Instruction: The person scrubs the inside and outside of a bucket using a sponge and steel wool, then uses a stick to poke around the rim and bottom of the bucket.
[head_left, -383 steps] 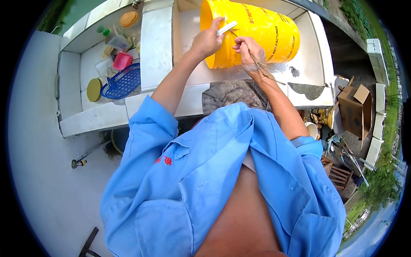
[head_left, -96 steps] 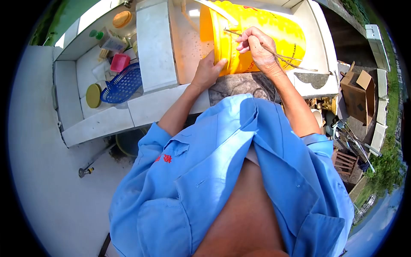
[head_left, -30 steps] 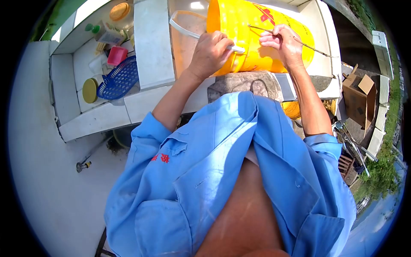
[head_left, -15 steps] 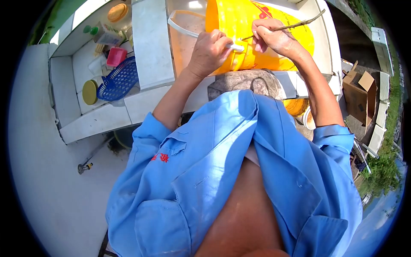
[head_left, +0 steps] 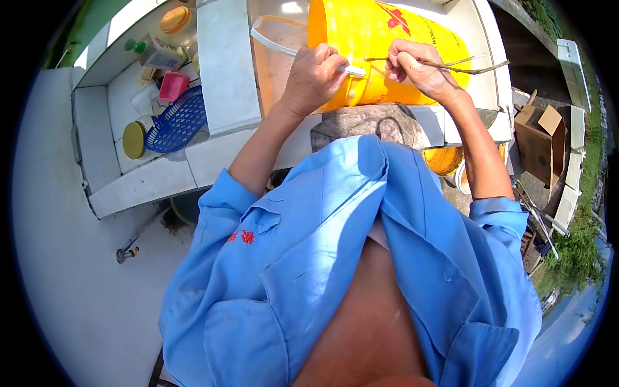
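Observation:
A yellow bucket point(head_left: 412, 32) with red and dark print lies on its side in a white-tiled basin. Its white handle point(head_left: 274, 44) arches out to the left. My left hand point(head_left: 314, 77) is closed around the handle near the end that meets the bucket wall. My right hand point(head_left: 419, 68) pinches a thin forked twig point(head_left: 480, 69). The twig's left tip touches or nearly touches the bucket beside the handle's end, and its forked end sticks out to the right past my hand.
In the left basin are a blue plastic basket point(head_left: 177, 121), a pink container point(head_left: 173, 86), a bottle with a green cap point(head_left: 138, 47) and lidded jars. A rough stone point(head_left: 367, 122) sits at the basin's front edge. Right of it stands a cardboard box point(head_left: 540, 142).
My right hand has shifted slightly right and down with the twig, which now slopes downward to the right instead of upward. The bucket's print has turned a little. My left hand stays on the handle.

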A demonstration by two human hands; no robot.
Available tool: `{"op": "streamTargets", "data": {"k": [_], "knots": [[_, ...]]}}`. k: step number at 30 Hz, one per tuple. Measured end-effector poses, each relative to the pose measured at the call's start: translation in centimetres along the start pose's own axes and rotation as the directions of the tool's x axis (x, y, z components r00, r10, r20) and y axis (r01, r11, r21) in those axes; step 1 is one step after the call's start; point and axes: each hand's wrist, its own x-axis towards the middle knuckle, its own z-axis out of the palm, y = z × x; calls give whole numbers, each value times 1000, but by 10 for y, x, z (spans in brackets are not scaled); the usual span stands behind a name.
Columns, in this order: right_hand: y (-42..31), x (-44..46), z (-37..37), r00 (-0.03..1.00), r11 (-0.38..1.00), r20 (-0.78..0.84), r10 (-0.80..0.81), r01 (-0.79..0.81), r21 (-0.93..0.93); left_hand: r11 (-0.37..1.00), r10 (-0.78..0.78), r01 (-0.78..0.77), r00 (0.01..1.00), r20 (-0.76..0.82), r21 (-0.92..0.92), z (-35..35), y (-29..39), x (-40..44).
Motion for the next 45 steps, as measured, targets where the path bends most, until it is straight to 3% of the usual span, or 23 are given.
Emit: {"op": "streamTargets", "data": {"k": [1, 3, 4, 5, 6, 7, 11, 13, 16, 20, 23, 24, 27, 28, 29, 31, 32, 33, 35, 37, 39, 42, 45], "knots": [[-3, 1, 0, 1000, 1000, 1, -1, 1, 2, 1000, 4, -4, 1000, 0, -3, -1, 1, 0], [-10, 5, 0, 987, 896, 90, -131, 157, -415, 1000, 3, -3, 1000, -1, -5, -1, 0, 0], [-11, 8, 1, 974, 867, 119, -192, 226, -445, 1000, 8, -8, 1000, -7, -7, -1, 0, 0], [-7, 10, 5, 974, 867, 119, -191, 224, -445, 1000, 15, -16, 1000, -12, -11, -1, 0, 0], [1, 11, 11, 994, 982, 37, -106, 111, -153, 1000, 18, -18, 1000, -13, -14, -1, 0, 0], [7, 10, 16, 1000, 987, -15, 1, 1, 159, 1000, 8, -8, 1000, -5, -2, 0, 0, -1], [11, 6, 14, 983, 943, -186, 8, 54, 327, 1000, -4, 4, 1000, -25, -13, -2, 2, 0], [3, 6, 2, 975, 974, -218, -48, 94, 205, 1000, -8, 8, 1000, -21, -17, -3, 3, 0], [-20, -1, -6, 995, 985, -65, -70, 59, -160, 1000, 2, -3, 1000, -22, -14, 0, 0, 0], [-28, -1, 2, 997, 960, 17, -73, 75, -269, 1000, -6, 6, 1000, -14, -1, -1, 1, 0], [-24, 10, -2, 936, 801, 235, -263, 348, -488, 1000, -6, 5, 1000, -20, -21, -1, 1, 0], [-28, 13, -6, 956, 805, 259, -136, 259, -534, 1000, -6, 6, 1000, -16, -22, -2, 1, -1], [-53, 22, -19, 919, 692, 342, -194, 376, -616, 1000, -4, 4, 1000, -15, -7, -1, 1, 1], [-79, 9, -15, 985, 873, 170, 8, 76, -482, 1000, -10, 10, 1000, -11, -10, -2, 2, 0], [-89, 7, -10, 992, 852, 116, -41, 95, -514, 1000, -17, 16, 1000, -10, -13, -2, 2, 0], [-76, 7, -10, 974, 911, 149, -171, 214, -353, 1000, -15, 15, 1000, -13, -11, -1, 1, 1], [-82, 8, 2, 995, 923, 91, -46, 77, -378, 1000, -11, 11, 1000, -8, -10, -1, 2, 0], [-55, 26, -5, 930, 773, 321, -181, 336, -539, 1000, -11, 11, 1000, -8, -10, -1, 1, 0], [-33, 25, -7, 935, 809, 329, -130, 292, -510, 1000, -13, 12, 1000, -25, -28, -1, 1, -1], [-42, 23, -13, 944, 867, 286, 166, -1, -498, 1000, -13, 12, 1000, -23, -28, 1, -1, -2], [-53, 21, -16, 944, 852, 279, 176, -4, -524, 999, -3, 2, 1000, -23, -34, 1, -1, -1], [-83, 15, -6, 989, 928, 149, 17, 40, -370, 999, -21, 21, 1000, -12, -30, 0, 2, 0], [-64, 21, 0, 956, 931, 294, 8, 100, -352, 999, -33, 33, 999, 7, -38, -1, 1, -1]]}}
